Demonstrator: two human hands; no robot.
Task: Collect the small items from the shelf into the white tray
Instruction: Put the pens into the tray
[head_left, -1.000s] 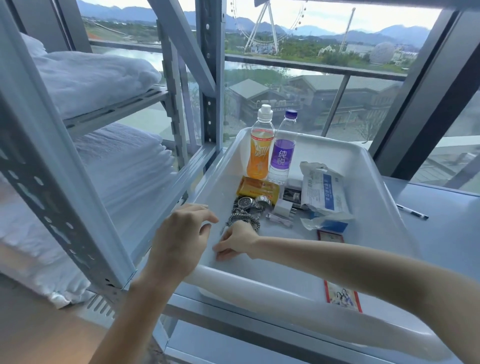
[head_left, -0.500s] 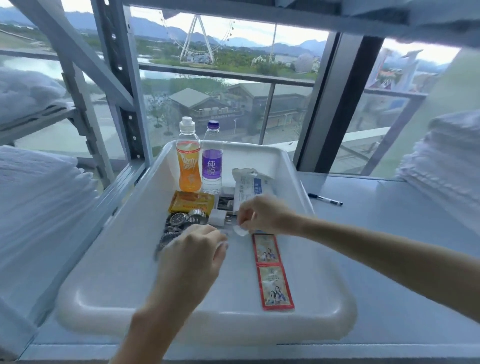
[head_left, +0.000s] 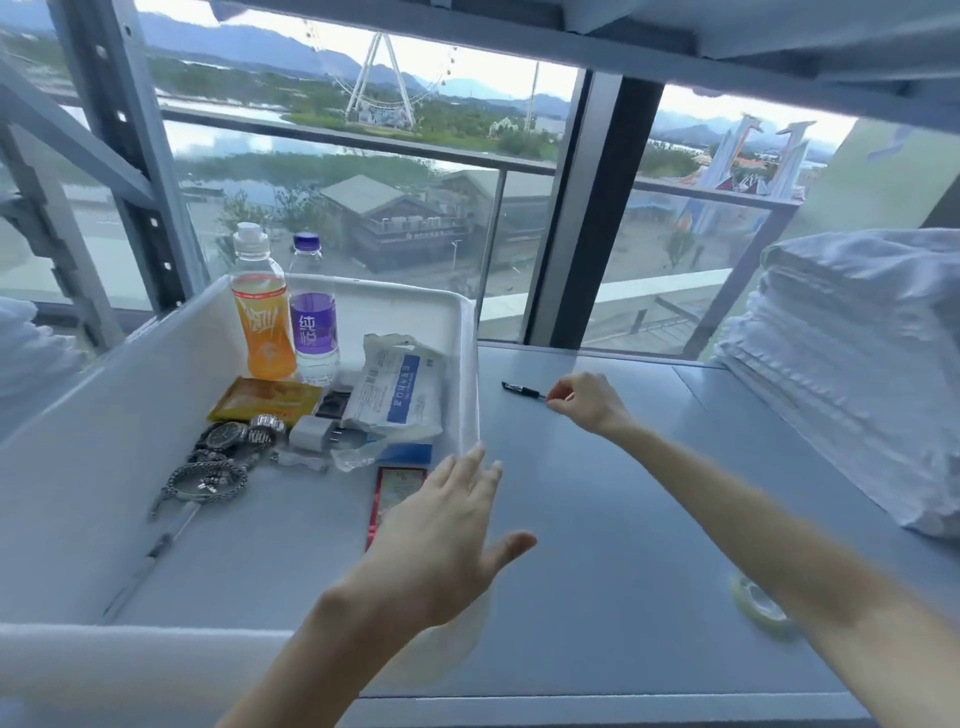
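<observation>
The white tray (head_left: 470, 364) sits on the left of the grey shelf (head_left: 597, 519). In it are an orange drink bottle (head_left: 260, 312), a purple-labelled water bottle (head_left: 313, 322), a white packet (head_left: 400, 395), a yellow sachet (head_left: 265, 400), watches (head_left: 234, 436), a white charger (head_left: 311, 431) and a red card (head_left: 395, 488). A black pen (head_left: 519, 388) lies on the shelf just right of the tray. My right hand (head_left: 587, 402) pinches the pen's right end. My left hand (head_left: 441, 545) hovers open and flat over the tray's right rim.
A clear tape roll (head_left: 756, 603) lies on the shelf at the front right, partly behind my right forearm. Stacked white towels (head_left: 857, 364) fill the shelf's right side. A grey shelf post (head_left: 119, 156) stands behind the tray at the left, with a window behind.
My right hand left the tray and reached right to the pen on the shelf. My left hand opened and shifted right to the tray's rim. The view swung right.
</observation>
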